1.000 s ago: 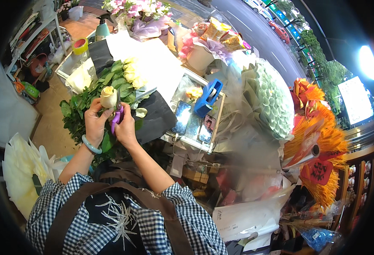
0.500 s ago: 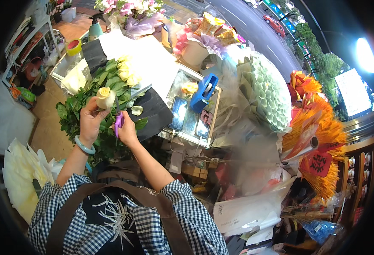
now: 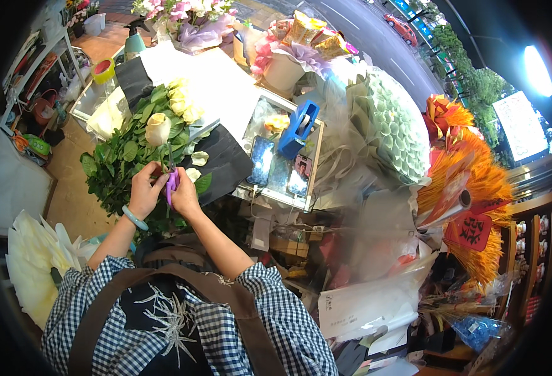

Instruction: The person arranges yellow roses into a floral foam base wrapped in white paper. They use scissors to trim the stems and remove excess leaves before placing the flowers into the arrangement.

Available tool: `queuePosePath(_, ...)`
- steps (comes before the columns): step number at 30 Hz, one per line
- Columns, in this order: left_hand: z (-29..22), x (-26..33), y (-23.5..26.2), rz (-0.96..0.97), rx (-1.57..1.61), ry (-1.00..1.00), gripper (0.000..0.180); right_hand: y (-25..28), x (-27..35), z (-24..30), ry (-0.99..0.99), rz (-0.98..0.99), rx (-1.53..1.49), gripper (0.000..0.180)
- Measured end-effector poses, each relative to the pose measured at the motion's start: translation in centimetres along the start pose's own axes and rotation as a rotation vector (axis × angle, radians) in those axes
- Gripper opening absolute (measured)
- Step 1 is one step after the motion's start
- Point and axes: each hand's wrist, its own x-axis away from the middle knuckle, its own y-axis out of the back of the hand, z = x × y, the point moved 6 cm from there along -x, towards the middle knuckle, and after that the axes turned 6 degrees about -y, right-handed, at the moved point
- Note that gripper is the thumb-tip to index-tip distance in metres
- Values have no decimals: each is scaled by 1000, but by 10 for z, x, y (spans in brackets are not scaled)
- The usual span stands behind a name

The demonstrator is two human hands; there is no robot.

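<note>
A single cream rose stands upright over a mass of green leaves. My left hand, with a pale bangle on the wrist, pinches its stem below the bloom. Purple-handled scissors are gripped in my right hand, close beside the left. Their blades point up next to the stem; whether they touch it I cannot tell. Two loose pale petals rest just right of the blades, by the black wrapping paper. Behind the rose lies a bunch of cream roses with its leaves spread to the left.
White paper covers the far table. To the right are a blue tape dispenser, a phone and another phone. A large pale green bouquet stands beyond them. Yellow tape sits far left.
My left hand has slid down from the bloom to the stem, and the rose stands farther from my fingers. A second loose petal now shows beside the first. The scissors remain in my right hand.
</note>
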Motion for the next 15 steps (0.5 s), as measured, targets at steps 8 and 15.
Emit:
queuePosePath(8, 14, -4, 14, -31, 61, 31, 13, 4, 15, 9, -62, 45, -158, 57)
queuePosePath(15, 14, -3, 13, -14, 35, 38, 12, 5, 11, 13, -74, -37, -140, 52)
